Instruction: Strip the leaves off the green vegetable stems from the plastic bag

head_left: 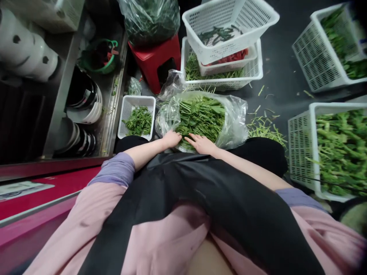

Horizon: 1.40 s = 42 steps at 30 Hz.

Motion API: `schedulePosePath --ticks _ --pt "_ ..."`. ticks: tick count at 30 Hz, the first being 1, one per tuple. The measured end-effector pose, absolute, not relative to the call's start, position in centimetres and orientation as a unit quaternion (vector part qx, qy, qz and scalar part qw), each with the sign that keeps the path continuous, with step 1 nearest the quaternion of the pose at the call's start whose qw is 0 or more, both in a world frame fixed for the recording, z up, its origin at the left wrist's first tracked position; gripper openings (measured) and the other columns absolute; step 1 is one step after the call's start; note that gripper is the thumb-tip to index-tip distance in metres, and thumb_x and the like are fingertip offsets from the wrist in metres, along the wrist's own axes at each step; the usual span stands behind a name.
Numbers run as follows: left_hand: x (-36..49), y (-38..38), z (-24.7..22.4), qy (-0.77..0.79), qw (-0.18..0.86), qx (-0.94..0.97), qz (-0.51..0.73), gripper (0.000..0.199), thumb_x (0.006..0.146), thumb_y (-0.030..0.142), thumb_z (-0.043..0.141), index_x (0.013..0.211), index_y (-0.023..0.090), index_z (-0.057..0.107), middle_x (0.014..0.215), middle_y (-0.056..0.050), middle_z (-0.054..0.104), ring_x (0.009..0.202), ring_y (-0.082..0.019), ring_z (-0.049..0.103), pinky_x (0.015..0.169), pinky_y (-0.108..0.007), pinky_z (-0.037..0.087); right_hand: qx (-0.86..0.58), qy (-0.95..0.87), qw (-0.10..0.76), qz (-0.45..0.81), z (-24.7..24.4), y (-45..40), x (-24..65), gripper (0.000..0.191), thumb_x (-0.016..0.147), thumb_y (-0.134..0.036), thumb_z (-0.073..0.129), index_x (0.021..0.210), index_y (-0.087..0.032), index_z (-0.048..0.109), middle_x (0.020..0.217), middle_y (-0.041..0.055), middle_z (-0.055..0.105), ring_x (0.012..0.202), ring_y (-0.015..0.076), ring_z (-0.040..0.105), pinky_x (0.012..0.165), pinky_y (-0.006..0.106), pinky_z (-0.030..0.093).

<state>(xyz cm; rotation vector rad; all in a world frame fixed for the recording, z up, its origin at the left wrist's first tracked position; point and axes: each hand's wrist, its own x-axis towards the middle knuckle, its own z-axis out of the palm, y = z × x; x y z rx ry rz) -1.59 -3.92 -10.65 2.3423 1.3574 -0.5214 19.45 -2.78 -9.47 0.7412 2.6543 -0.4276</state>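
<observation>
A clear plastic bag [236, 114] lies opened out on the floor before my knees, with a heap of long-stemmed leafy greens [200, 112] in it. At the near left edge of the heap, my left hand [172, 139] is closed, its fingertips curled in at the leaves. What it grips, if anything, is hidden. My right hand [202, 144] lies on the near edge of the greens, its fingers stretched out and apart. A small white basket [120, 118] holding picked green leaves [139, 120] stands just left of the bag.
Stacked white baskets [223, 82] of vegetables stand beyond the bag, beside a red stool [156, 61] bearing a bagged bundle [151, 23]. Loose stem scraps [265, 128] litter the floor at right. Two more baskets [301, 141] of greens stand farther right; metal shelving [64, 76] runs along the left.
</observation>
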Motion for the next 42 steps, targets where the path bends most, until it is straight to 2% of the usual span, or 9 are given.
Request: schedulePosePath --ticks 3,7,11,14,19,24,32,38,42 --pt "-1.8 -4.5 -10.7 0.508 0.207 0.802 -0.238 0.038 0.089 0.012 0.038 0.115 0.007 0.065 0.1 -0.021 0.068 0.092 -0.027 0.064 0.084 -0.04 0.041 0.268 0.909 0.263 -0.181 -9.3 -2.8 18.9 0.051 0.095 -0.018 0.032 0.144 -0.014 0.043 0.138 0.0216 0.048 0.116 0.0291 0.054 0.086 0.039 0.044" --pt "-2.8 -4.9 -10.0 0.557 0.217 0.758 -0.261 0.039 0.089 0.013 0.039 0.117 0.009 0.065 0.093 -0.017 0.07 0.09 -0.025 0.063 0.082 -0.039 0.041 0.25 0.892 0.327 -0.189 -8.8 -3.0 18.9 0.041 0.095 -0.019 0.034 0.118 -0.014 0.067 0.119 0.0204 0.061 0.112 0.0287 0.056 0.086 0.041 0.043" --pt "-1.4 -4.3 -10.3 0.512 0.144 0.825 -0.191 0.033 0.089 0.013 0.039 0.093 0.009 0.071 0.1 -0.019 0.066 0.106 -0.03 0.053 0.098 -0.049 0.033 0.237 0.901 0.322 -0.169 -8.5 -3.4 19.2 0.036 0.093 -0.018 0.039 0.105 -0.016 0.073 0.116 0.0186 0.063 0.112 0.0289 0.054 0.087 0.043 0.041" --pt "0.7 -3.2 -11.3 0.466 0.108 0.863 -0.163 0.036 0.091 0.012 0.033 0.1 0.009 0.068 0.104 -0.019 0.063 0.111 -0.029 0.048 0.101 -0.048 0.032 0.198 0.921 0.292 -0.164 -8.6 -3.6 19.4 0.034 0.094 -0.019 0.041 0.1 -0.018 0.074 0.118 0.0152 0.063 0.112 0.0266 0.053 0.086 0.041 0.041" --pt "2.3 -1.4 -12.9 0.589 0.088 0.789 -0.154 0.036 0.093 0.015 0.032 0.118 0.006 0.055 0.118 -0.021 0.054 0.107 -0.031 0.051 0.078 -0.039 0.045 0.143 0.93 0.303 -0.154 -8.6 -3.7 19.8 0.03 0.095 -0.018 0.041 0.107 -0.016 0.069 0.122 0.0132 0.062 0.11 0.0233 0.055 0.082 0.034 0.041" --pt "2.1 -0.9 -13.3 0.586 0.047 0.8 -0.12 0.057 0.076 0.039 0.068 0.122 0.01 0.051 0.13 -0.023 0.046 0.115 -0.036 0.045 0.087 -0.042 0.043 0.137 0.922 0.321 -0.166 -8.5 -4.0 20.1 0.031 0.096 -0.019 0.041 0.115 -0.014 0.066 0.122 0.015 0.062 0.112 0.0239 0.055 0.083 0.033 0.042" --pt "2.3 0.5 -12.8 0.641 0.105 0.753 -0.109 0.055 0.079 0.043 0.061 0.123 0.012 0.048 0.119 -0.019 0.055 0.109 -0.033 0.052 0.085 -0.039 0.045 0.199 0.907 0.331 -0.17 -8.2 -4.2 20.1 0.037 0.098 -0.026 0.037 0.123 -0.021 0.063 0.146 0.0173 0.042 0.125 0.0316 0.049 0.086 0.04 0.046" --pt "2.0 1.4 -12.4 0.717 0.14 0.679 -0.08 0.056 0.079 0.049 0.061 0.121 0.014 0.049 0.116 -0.016 0.061 0.109 -0.032 0.054 0.086 -0.037 0.046 0.269 0.835 0.391 -0.279 -8.2 -3.7 20.2 0.036 0.096 -0.021 0.04 0.125 -0.02 0.062 0.115 0.0176 0.067 0.11 0.0287 0.063 0.086 0.04 0.046" --pt "2.8 1.3 -12.4 0.737 0.147 0.656 -0.066 0.057 0.075 0.049 0.066 0.118 0.015 0.051 0.118 -0.015 0.06 0.11 -0.031 0.054 0.088 -0.038 0.046 0.313 0.787 0.386 -0.366 -9.1 -2.6 20.5 0.035 0.089 -0.024 0.052 0.122 -0.018 0.063 0.118 0.0152 0.067 0.107 0.0265 0.065 0.085 0.033 0.048"
